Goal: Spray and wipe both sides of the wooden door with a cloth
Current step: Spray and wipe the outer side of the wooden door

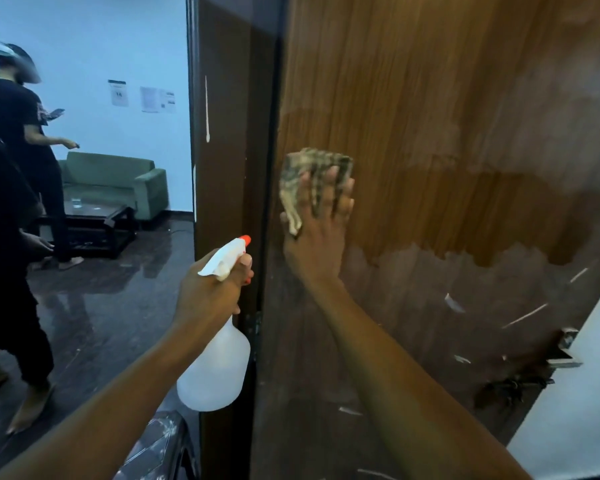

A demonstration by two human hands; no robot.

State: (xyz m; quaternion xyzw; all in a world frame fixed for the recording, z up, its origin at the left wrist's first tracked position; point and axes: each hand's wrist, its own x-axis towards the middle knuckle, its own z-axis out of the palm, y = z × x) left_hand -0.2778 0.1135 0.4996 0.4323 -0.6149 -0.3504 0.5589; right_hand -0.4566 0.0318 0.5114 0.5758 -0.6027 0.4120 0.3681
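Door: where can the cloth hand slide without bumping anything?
Bare wood on the door lies above the cloth and right of the right hand. It is crowded low right by the handle, and left by the spray bottle.

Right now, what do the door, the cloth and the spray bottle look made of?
Door: wood or wood-look veneer, going by the vertical grain; smooth, slightly glossy. Cloth: soft fabric, dull, mottled, bunching in folds. Spray bottle: translucent whitish plastic body, opaque white head with orange nozzle tip.
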